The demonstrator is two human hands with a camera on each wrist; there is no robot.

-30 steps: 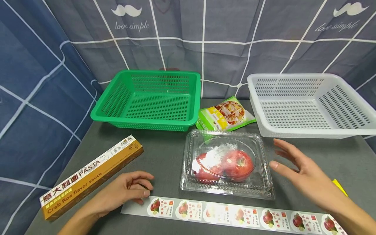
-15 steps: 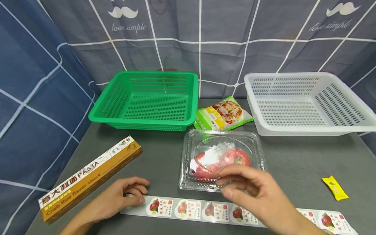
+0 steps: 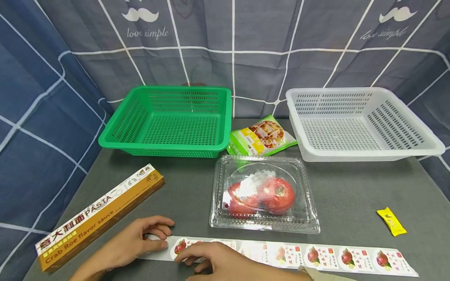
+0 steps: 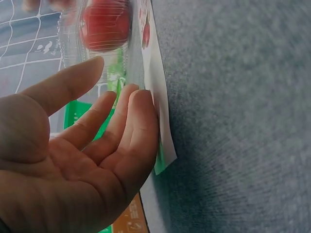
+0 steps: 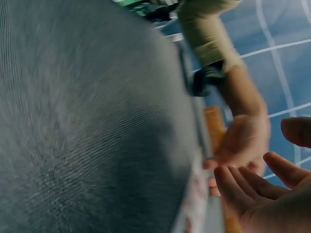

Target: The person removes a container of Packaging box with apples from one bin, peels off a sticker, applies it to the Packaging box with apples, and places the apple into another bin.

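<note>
A strip of apple-picture stickers [image 3: 313, 255] lies along the front of the table. At its left end rests my left hand [image 3: 137, 242], fingers loosely bent; the left wrist view shows the thumb apart from the fingers [image 4: 138, 116], which lie against or very near the strip. My right hand [image 3: 228, 263] is over the strip's left part, hiding some stickers, and in the right wrist view its relaxed fingers [image 5: 238, 191] hold nothing. Behind the strip sits a closed clear plastic clamshell box [image 3: 306, 195] with red apples [image 3: 279, 195] inside.
A green basket [image 3: 165, 148] stands back left, a white basket [image 3: 369, 154] back right. Between them lies a green-and-yellow food packet [image 3: 261, 136]. A pasta box [image 3: 102, 214] lies slanted at left, and a small yellow wrapped packet [image 3: 391, 221] at right.
My right hand has moved left from beside the clamshell box, across its front, to the strip's left part near my left hand. The left hand has stayed by the strip's end.
</note>
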